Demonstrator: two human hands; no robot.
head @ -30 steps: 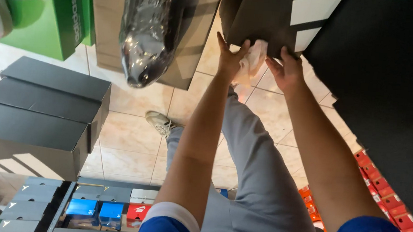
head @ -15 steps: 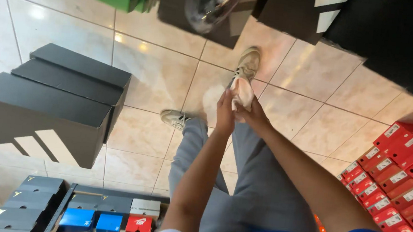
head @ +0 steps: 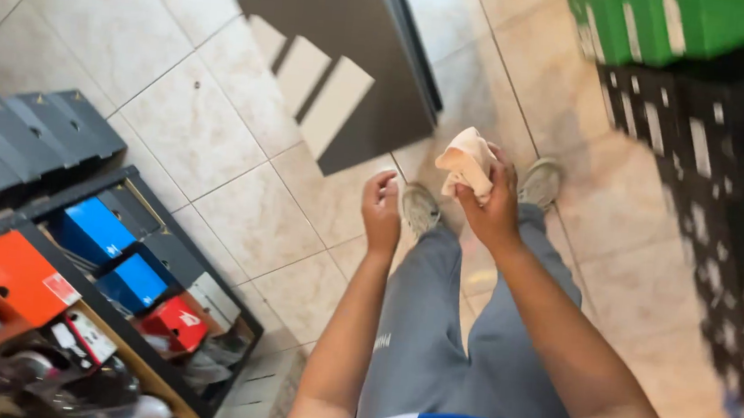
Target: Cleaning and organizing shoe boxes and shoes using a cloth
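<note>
My right hand (head: 490,212) has its grip clenched around a crumpled wad of pale tissue paper (head: 468,162), raised in front of me above my grey shoes (head: 421,206) and the tiled floor (head: 200,122). My left hand (head: 382,212) sits just beside it, fingers loosely curled and holding nothing. To do this well I judge I should keep the paper bunched tight so no loose corner slips out. Both forearms reach forward and down, wrists bent inward, near a dark shoe box (head: 350,55) lying on the floor
</note>
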